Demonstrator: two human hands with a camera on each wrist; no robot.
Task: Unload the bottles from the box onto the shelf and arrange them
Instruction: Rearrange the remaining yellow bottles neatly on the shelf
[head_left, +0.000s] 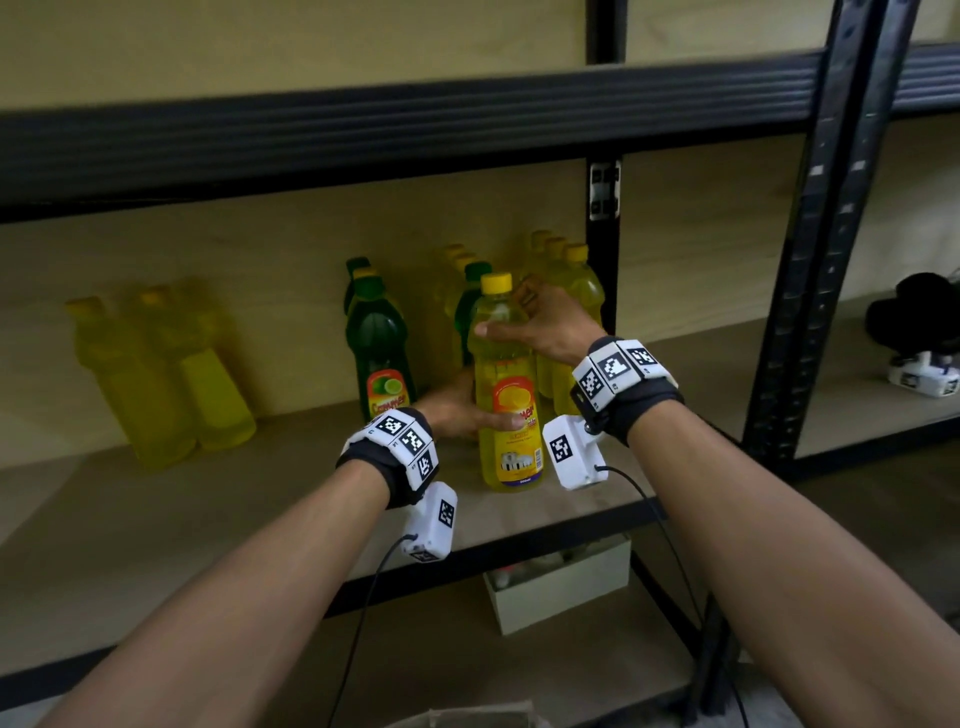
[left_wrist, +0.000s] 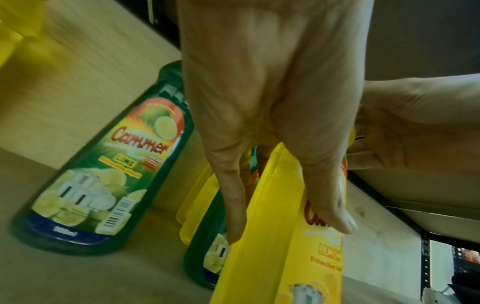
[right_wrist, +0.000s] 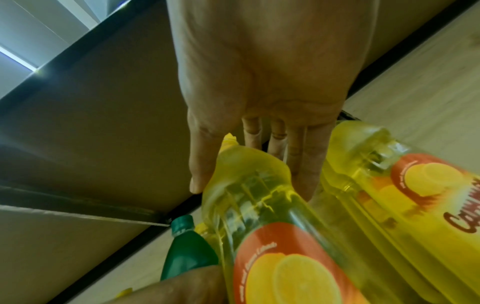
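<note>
Holding a yellow bottle upright on the shelf with both hands

Gripping low and high, the two hands share one yellow bottle (head_left: 506, 384), which stands upright on the shelf (head_left: 218, 499) near its front edge. The left hand (head_left: 457, 405) wraps the bottle's lower body at label height, thumb across the front and fingers (left_wrist: 235, 205) curled round the far side. The right hand (head_left: 545, 325) takes the shoulder just below the yellow cap, thumb on the near side and fingers (right_wrist: 301, 162) reaching behind the neck. Whether the base bears fully on the board is hard to judge from the head view; it looks to touch.

Just left of the left hand stands a green bottle (head_left: 376, 343), upright, with a second green cap close behind it. Another green bottle (head_left: 470, 301) stands directly behind the held one, between the two hands. Behind the right hand, a row of yellow bottles (head_left: 576, 291) runs back toward the wall beside the black upright post (head_left: 602, 291); more yellow bottles stand behind the second green one. Well to the left of both hands, blurred, is a cluster of pale yellow bottles (head_left: 161, 369).

Below the right wrist, under the shelf, sits a small white box (head_left: 561, 587) with unclear contents. At the bottom edge of the head view, between the forearms, a cardboard rim (head_left: 467, 714) shows.
</note>
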